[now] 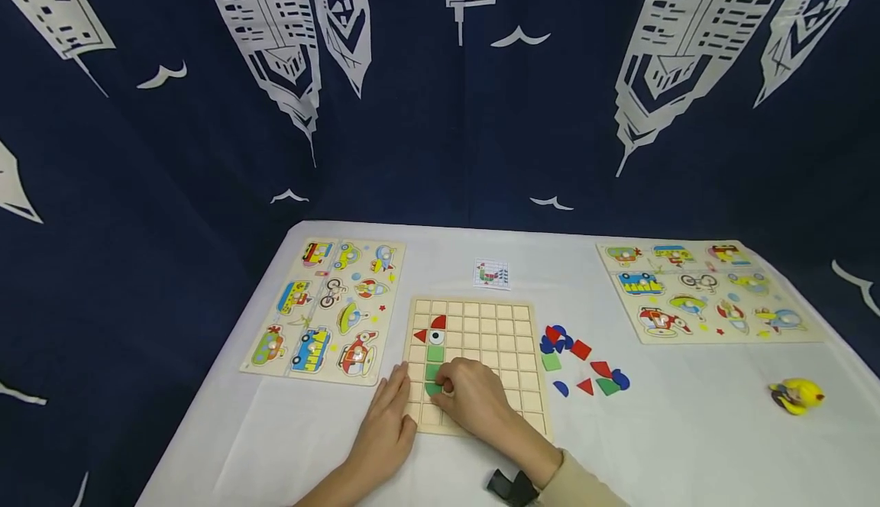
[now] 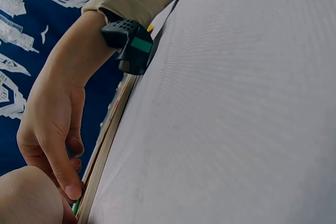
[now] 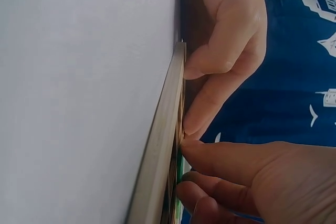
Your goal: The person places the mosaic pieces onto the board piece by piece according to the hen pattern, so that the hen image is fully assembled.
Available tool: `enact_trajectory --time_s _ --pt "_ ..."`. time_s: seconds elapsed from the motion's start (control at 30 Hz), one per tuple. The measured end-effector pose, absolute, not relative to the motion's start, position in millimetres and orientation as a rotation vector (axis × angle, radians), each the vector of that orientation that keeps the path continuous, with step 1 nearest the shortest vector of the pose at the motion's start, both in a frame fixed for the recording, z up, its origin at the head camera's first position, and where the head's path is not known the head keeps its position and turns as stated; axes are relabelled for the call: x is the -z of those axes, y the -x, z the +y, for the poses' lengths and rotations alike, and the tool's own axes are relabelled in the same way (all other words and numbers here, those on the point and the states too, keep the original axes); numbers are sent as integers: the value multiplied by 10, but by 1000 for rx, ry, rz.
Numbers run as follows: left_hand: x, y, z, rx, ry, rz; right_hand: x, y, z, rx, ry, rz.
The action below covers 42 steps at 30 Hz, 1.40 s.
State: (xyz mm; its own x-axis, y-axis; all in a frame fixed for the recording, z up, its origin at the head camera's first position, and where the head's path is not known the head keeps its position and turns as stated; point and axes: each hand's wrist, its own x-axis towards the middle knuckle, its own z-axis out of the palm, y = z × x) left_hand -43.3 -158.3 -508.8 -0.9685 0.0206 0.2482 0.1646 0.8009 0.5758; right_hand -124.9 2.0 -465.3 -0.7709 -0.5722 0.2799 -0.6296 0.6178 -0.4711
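A wooden grid board (image 1: 505,339) lies mid-table, with red pieces (image 1: 429,329) and green squares (image 1: 435,354) set in its left columns. My right hand (image 1: 445,389) is over the board's lower left and pinches a green piece (image 1: 432,389) down at a cell. In the right wrist view its fingertips (image 3: 191,148) close on the piece's green edge (image 3: 180,167) beside the board's edge (image 3: 163,145). My left hand (image 1: 393,402) rests with fairly straight fingers against the board's left edge and holds nothing. The left wrist view shows the right hand (image 2: 50,129) from the side.
Loose red, blue and green pieces (image 1: 580,366) lie right of the board. Behind it is a small pattern card (image 1: 492,274). Vehicle peg puzzles sit at the left (image 1: 323,308) and the far right (image 1: 708,289). A yellow toy (image 1: 796,396) lies near the right edge.
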Motion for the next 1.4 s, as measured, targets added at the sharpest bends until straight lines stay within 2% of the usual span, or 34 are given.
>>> enact_trajectory --time_s 0.23,0.4,0.77,0.9,1.13,1.4 --pt "5080 430 -1601 914 135 -2756 4600 1256 46 -886 -1017 -2762" --pt "5067 419 -1583 922 138 -2745 4505 1263 239 -878 -959 -2796" --pt "5080 407 -1555 964 131 -2736 4417 1430 1361 -749 -585 -2908" --pt "5088 415 -1566 949 135 -2718 4449 1552 1608 -711 -510 -2917" --pt "5094 426 -1556 935 142 -2699 4514 1765 1585 -754 -570 -2983" --pt "5078 429 -1557 959 134 -2738 4589 1839 1527 -832 -575 -3036"
